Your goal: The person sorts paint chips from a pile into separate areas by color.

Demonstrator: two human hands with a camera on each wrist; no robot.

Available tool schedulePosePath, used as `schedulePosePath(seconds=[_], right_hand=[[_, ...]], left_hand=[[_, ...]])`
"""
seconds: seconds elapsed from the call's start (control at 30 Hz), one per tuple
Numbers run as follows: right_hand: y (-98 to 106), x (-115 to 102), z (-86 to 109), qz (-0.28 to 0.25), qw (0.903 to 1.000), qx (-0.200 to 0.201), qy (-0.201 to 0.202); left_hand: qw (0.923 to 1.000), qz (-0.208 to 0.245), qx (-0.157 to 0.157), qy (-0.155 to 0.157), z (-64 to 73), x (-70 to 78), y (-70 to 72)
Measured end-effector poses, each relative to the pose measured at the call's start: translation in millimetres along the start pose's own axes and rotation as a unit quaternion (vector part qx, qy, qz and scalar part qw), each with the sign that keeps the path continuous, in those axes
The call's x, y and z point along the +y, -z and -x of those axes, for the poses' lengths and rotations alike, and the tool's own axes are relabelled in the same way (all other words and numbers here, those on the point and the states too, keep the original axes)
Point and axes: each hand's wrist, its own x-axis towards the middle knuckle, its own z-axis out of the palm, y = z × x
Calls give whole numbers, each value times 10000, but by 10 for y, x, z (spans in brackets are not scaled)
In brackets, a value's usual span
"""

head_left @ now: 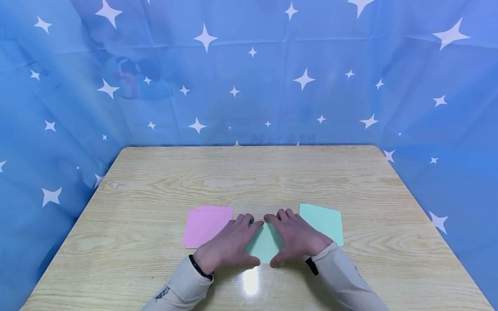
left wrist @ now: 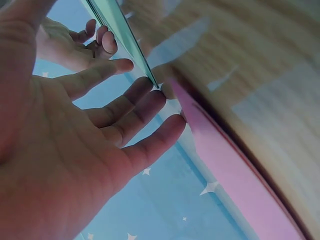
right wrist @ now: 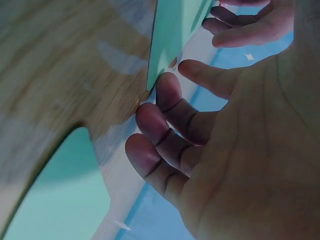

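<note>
Between the two hands a mint-green card (head_left: 264,248) lies flat on the table, partly covered by the fingers. My left hand (head_left: 231,242) is spread along its left side, with fingertips right at the card's edge in the left wrist view. On the opposite side my right hand (head_left: 297,237) mirrors it, its fingertips (right wrist: 167,90) beside the card's far corner. Both thumbs stand apart from the fingers near the close edge. Pink cards (head_left: 206,226), slightly offset from one another, lie just left of the left hand. Another mint-green card (head_left: 324,220) lies beyond the right wrist.
All the cards lie on a light wood-grain table (head_left: 249,177) with rounded far corners. Blue cloth (head_left: 249,73) printed with white stars hangs behind the table and along both sides. A bright light reflection shows on the tabletop in front of the hands.
</note>
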Motion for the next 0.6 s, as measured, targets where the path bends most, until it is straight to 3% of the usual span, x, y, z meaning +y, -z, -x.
schedulePosePath(seconds=[0.37,0.6], right_hand=[[1,-13,-8,-104,9998,63,-151],[-6,-56,21,-695,9976,49,-8]], left_hand=[[9998,178,-68,59,7,3,0],[9987,514,34,-12,15,14,9]])
